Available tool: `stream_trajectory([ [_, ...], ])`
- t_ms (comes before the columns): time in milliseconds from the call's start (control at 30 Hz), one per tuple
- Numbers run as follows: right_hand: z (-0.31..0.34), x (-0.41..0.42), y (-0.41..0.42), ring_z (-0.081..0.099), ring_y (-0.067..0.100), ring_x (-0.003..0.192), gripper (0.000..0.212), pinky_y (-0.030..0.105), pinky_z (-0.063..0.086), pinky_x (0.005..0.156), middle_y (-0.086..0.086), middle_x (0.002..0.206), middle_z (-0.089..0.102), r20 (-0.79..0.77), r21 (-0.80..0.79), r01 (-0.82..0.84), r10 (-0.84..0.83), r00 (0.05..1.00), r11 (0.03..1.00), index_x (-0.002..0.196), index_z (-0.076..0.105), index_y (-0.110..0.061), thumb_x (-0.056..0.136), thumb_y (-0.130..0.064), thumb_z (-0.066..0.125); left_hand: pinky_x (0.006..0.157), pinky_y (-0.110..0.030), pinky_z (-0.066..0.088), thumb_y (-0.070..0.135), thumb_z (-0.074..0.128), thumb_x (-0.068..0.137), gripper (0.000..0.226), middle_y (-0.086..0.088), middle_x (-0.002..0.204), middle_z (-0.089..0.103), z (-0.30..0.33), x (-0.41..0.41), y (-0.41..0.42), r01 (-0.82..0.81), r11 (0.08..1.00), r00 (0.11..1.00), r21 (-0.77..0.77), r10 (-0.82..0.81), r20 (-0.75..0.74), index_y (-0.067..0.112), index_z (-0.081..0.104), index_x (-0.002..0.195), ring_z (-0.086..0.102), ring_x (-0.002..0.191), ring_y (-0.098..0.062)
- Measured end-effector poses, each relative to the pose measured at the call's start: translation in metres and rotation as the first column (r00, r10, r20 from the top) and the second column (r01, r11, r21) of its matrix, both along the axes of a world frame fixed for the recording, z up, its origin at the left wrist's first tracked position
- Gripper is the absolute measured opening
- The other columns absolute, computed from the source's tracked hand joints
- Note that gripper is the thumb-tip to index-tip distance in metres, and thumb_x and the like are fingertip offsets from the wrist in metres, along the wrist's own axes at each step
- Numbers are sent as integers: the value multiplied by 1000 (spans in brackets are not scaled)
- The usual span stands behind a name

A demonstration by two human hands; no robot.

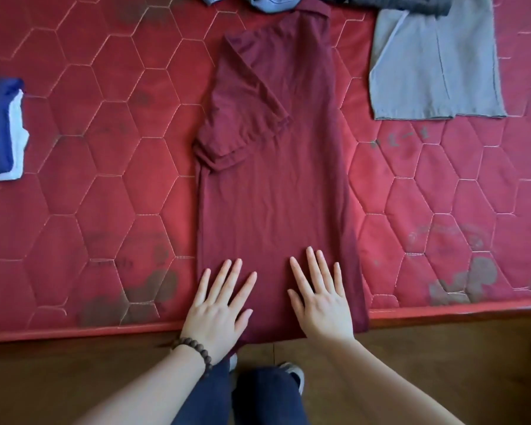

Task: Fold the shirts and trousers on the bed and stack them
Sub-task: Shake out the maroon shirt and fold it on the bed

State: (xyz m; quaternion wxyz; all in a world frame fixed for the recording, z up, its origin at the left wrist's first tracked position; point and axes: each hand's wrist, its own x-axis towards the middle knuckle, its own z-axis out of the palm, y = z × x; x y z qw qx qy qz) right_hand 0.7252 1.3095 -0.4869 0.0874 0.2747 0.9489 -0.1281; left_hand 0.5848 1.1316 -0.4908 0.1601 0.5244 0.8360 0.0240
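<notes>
Shirt: maroon polo (273, 179) lies lengthwise mid-bed (105, 179), sleeves folded in, hem overhanging the near edge.
Hands: left hand (218, 314) and right hand (319, 305) press flat on the hem end, fingers (311, 265) straight and spread.
Handling: likely light, limp knit that creases easily; best pinched at both hem corners.
Stack: blue folded pile (0, 127) at left.

I see the shirt (276, 185) mid-bed (105, 167), a folded stack (0, 130) far left, another garment (436, 65) behind-right.
</notes>
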Motion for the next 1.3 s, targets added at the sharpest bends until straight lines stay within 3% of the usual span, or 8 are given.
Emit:
stream_trajectory([
  [200,21,47,-3,23,32,144,70,47,25,115,14,158,20,-89,-48,286,-289,953,957,150,31,-23,90,-36,63,113,-53,29,35,56,91,64,-25,155,19,21,22,-27,-395,919,917,12,393,66,20,34,149,27,141,-42],
  [367,42,56,-1,42,31,121,89,44,33,98,9,133,50,52,-111,588,-586,809,801,153,13,-26,84,-36,68,69,-39,56,6,62,86,68,-7,123,41,44,41,-22,-696,717,676,26,643,361,28,38,145,58,77,-18],
  [567,56,59,8,60,28,85,79,35,46,78,3,85,62,92,-456,633,-674,733,626,149,19,-38,87,-11,61,69,-26,47,7,60,88,25,4,94,68,56,44,-25,-744,668,573,-17,650,499,27,67,100,60,76,-13],
  [767,87,62,37,63,22,73,66,38,53,75,19,83,67,94,-708,540,-697,711,455,133,46,-42,85,0,64,60,-13,44,-1,38,91,50,8,89,72,84,1,-22,-814,556,247,-170,595,765,30,76,88,59,66,-6],
  [900,112,44,70,53,11,55,37,27,43,54,10,73,66,217,-768,547,-668,711,333,89,76,-21,91,5,49,75,-29,54,-9,45,84,57,27,100,61,106,-41,-7,-677,715,378,-174,541,751,39,74,95,29,88,1],
  [967,123,29,83,44,9,42,43,18,35,41,2,57,57,356,-829,550,-663,659,101,95,74,-11,91,9,37,75,-21,53,-10,52,81,53,21,103,67,113,-63,7,-658,740,429,-138,519,739,37,74,95,37,68,6],
  [1067,138,-3,108,63,8,60,46,20,53,49,3,79,72,401,-890,447,-626,669,-93,109,68,-8,91,18,35,77,0,42,-7,59,81,43,15,92,73,117,-100,32,-674,731,414,-104,491,767,32,76,88,65,95,-1],
  [1300,100,-113,180,41,14,43,23,19,37,41,0,47,45,200,-654,660,-757,622,370,70,66,-5,92,-12,60,64,-19,32,18,61,90,17,-1,83,57,81,-183,108,-761,649,470,-23,575,670,7,70,80,50,78,-16],
])
